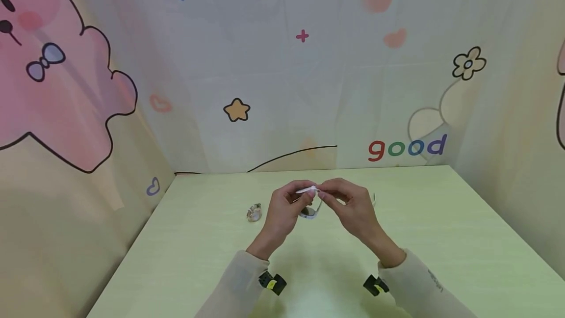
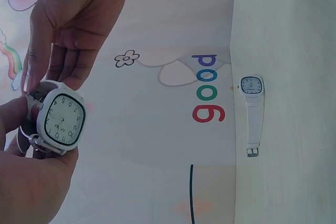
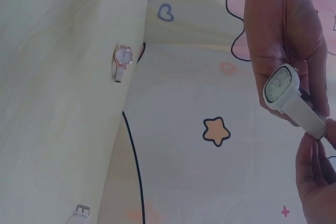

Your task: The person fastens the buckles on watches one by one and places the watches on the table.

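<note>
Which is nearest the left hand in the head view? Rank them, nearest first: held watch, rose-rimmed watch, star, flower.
1. Held watch: pinched in the left hand.
2. Rose-rimmed watch: on the table, just left of that hand.
3. Star: on the backdrop, ahead and left.
4. Flower: on the backdrop, far to the right.
</note>
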`<state>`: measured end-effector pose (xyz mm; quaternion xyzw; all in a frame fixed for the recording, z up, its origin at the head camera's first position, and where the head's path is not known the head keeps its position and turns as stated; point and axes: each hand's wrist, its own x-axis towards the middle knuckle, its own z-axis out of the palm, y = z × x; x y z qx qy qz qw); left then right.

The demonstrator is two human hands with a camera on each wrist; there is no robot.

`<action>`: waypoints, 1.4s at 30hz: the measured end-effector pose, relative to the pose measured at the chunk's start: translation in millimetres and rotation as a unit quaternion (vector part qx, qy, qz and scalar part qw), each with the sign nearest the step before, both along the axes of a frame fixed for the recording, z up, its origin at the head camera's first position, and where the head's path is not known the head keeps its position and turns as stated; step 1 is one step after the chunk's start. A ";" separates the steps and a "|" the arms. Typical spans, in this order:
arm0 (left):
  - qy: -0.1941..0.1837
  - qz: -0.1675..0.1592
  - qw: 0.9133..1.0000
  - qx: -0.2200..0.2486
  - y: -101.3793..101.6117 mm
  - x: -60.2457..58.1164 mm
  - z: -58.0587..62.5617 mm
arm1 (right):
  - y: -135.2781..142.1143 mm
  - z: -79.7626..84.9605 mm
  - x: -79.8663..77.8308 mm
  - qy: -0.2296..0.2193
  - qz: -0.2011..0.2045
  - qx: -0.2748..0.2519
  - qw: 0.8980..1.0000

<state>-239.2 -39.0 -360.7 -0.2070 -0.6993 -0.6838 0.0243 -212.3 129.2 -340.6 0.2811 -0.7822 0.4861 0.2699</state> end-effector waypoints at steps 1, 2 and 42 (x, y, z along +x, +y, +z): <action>0.001 -0.001 1.000 -0.001 -0.2 -0.1 0.5 | -0.9 3.0 2.4 0.005 -0.003 0.000 1.000; 0.002 -0.002 1.000 -0.001 -0.3 -0.4 1.0 | -1.5 5.6 4.5 0.008 -0.005 -0.001 1.000; 0.008 -0.020 0.998 -0.056 -20.2 0.6 -3.1 | 13.3 -15.6 -11.9 -0.120 0.017 -0.015 0.992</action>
